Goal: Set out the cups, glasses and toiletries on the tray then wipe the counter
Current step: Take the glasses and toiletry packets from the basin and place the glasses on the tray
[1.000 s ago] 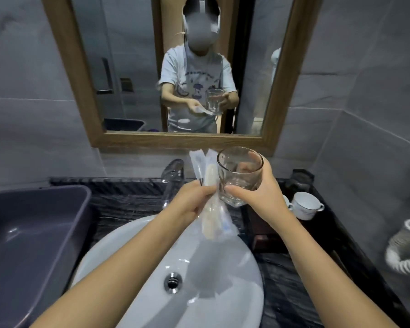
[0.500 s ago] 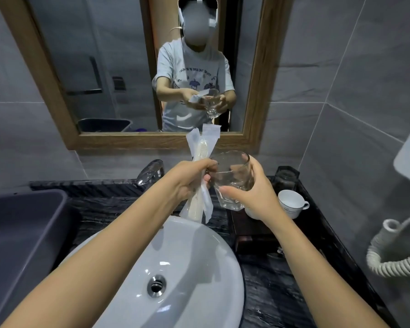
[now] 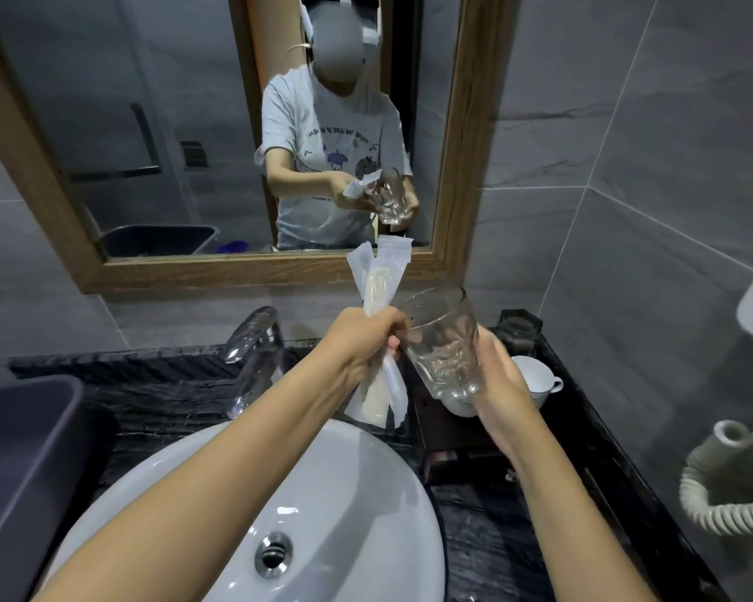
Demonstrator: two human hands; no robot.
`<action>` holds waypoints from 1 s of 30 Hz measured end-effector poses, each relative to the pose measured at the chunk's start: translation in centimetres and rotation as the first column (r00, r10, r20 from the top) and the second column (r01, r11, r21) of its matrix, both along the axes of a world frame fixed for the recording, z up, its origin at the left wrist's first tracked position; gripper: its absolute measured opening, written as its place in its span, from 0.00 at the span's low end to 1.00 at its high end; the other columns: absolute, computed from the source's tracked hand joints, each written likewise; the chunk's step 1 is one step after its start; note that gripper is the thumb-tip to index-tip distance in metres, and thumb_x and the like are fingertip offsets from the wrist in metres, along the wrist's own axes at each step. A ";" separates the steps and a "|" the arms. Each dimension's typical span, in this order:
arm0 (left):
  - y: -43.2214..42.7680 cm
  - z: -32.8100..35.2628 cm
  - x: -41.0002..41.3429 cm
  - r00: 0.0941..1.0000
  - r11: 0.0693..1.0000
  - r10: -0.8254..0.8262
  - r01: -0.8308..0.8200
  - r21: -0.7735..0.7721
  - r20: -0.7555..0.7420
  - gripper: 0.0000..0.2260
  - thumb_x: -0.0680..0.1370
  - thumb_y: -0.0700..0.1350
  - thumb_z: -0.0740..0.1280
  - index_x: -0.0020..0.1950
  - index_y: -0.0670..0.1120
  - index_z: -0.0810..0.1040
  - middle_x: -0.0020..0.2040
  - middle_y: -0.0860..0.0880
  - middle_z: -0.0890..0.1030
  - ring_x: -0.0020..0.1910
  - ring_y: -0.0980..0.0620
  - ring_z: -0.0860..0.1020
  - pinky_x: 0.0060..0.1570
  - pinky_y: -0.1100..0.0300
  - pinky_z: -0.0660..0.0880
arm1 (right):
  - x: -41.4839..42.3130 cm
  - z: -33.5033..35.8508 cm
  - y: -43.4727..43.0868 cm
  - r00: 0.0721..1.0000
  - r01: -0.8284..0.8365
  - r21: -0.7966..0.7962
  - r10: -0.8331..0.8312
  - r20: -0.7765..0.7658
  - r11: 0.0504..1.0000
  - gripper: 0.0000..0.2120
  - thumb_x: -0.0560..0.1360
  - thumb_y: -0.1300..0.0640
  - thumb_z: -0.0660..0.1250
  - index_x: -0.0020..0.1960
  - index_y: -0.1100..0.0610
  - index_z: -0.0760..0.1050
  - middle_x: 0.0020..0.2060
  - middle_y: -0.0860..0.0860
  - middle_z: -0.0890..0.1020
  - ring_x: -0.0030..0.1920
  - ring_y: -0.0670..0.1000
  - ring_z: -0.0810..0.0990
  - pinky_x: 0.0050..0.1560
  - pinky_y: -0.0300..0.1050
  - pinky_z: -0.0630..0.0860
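While held above the round white basin [image 3: 322, 514], left hand [image 3: 361, 345] fisted round clear-wrapped white toiletry packets [image 3: 379, 297], right hand [image 3: 496, 380] cupping a tilted clear faceted glass [image 3: 444, 341].

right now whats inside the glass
Nothing visible: the glass, tilted in the right hand, looks empty. The left hand grips wrapped toiletries beside it, outside the rim.

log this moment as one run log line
left hand: holds wrapped toiletries | right hand: holds tilted glass | tray: white cup | counter wipe: not yet done
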State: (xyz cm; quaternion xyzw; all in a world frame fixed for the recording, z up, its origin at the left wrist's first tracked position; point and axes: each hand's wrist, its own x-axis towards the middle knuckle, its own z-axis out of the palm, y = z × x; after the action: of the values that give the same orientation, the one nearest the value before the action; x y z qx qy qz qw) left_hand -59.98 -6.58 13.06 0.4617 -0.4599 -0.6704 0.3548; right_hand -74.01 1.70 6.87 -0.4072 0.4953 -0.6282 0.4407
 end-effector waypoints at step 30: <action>-3.2 -8.7 3.5 0.990 0.912 0.045 0.014 0.409 -0.135 0.06 0.77 0.36 0.62 0.51 0.35 0.76 0.41 0.42 0.81 0.42 0.46 0.79 0.46 0.52 0.76 | -7.2 1.1 -12.3 0.310 0.429 0.237 0.105 -0.945 0.872 0.39 0.67 0.39 0.70 0.72 0.55 0.62 0.65 0.59 0.73 0.64 0.61 0.72 0.56 0.52 0.73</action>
State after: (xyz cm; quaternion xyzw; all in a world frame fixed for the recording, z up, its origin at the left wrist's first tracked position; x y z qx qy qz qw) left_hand -56.52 -9.80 4.31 0.4807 -0.2796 -0.7799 0.2872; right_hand -81.17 -10.64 8.00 -0.5255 0.8265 -0.1837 0.0841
